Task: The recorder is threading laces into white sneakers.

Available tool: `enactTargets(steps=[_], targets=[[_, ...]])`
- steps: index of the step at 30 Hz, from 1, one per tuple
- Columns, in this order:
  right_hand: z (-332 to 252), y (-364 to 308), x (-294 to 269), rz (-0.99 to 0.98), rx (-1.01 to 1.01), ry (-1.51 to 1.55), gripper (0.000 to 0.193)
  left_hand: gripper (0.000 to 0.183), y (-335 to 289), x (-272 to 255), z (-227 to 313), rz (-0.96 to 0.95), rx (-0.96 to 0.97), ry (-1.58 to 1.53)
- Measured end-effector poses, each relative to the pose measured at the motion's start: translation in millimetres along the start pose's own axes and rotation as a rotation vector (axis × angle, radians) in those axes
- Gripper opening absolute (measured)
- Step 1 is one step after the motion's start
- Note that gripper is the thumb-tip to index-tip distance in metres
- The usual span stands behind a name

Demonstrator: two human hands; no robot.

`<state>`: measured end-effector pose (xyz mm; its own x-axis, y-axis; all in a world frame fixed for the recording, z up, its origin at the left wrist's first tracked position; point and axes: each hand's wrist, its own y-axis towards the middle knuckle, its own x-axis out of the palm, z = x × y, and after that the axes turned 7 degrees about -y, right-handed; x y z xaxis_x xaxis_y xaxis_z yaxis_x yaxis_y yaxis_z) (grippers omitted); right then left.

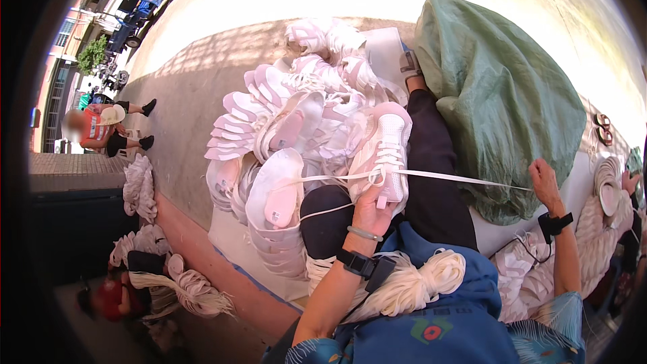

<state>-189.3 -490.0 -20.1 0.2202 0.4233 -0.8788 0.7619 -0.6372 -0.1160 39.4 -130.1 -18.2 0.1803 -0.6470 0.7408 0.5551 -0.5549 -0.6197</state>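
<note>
My left hand (372, 214) grips a white-and-pink shoe upper (397, 127) by its heel end, above my lap. A white shoelace (458, 176) runs through its eyelets. One length of the lace stretches taut to the right, up to my right hand (544, 182), which is closed on its end. Another length trails left across the heap. Stacked shoe uppers (280, 192) lie in a pile just left of and beyond the held one. On my lap rests a thick bundle of white laces (411, 284). A dark band circles each wrist.
A large green sack (499, 108) stands beyond my right hand. More uppers (526, 263) are heaped at the right. One person in an orange vest (96, 123) sits at the far left; another in red (111, 296) sits lower left, near laces (202, 296). Sandals (603, 129) lie far right.
</note>
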Motion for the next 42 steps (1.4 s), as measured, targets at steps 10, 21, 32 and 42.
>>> enactTargets(steps=[10, 21, 32, 42], targets=[[-54.8, 4.5, 40.3, -0.061, -0.05, 0.053, 0.016, 0.035, -27.0, 4.2, 5.2, 0.094, 0.005, 0.222], [-202.6, 13.6, 48.7, -0.059, -0.522, 0.355, 0.02, 0.028, -41.5, 33.0, 73.3, 0.055, 0.348, 1.368], [-248.8, 6.7, 87.4, -0.189, -0.6, -0.09, 0.011, 0.019, -5.2, 44.0, 95.8, 0.002, 0.235, 1.935], [-244.2, 9.4, 90.9, -0.144, -0.66, -0.095, 0.006, 0.011, -7.9, 75.1, 133.5, -0.016, 0.756, 2.168]])
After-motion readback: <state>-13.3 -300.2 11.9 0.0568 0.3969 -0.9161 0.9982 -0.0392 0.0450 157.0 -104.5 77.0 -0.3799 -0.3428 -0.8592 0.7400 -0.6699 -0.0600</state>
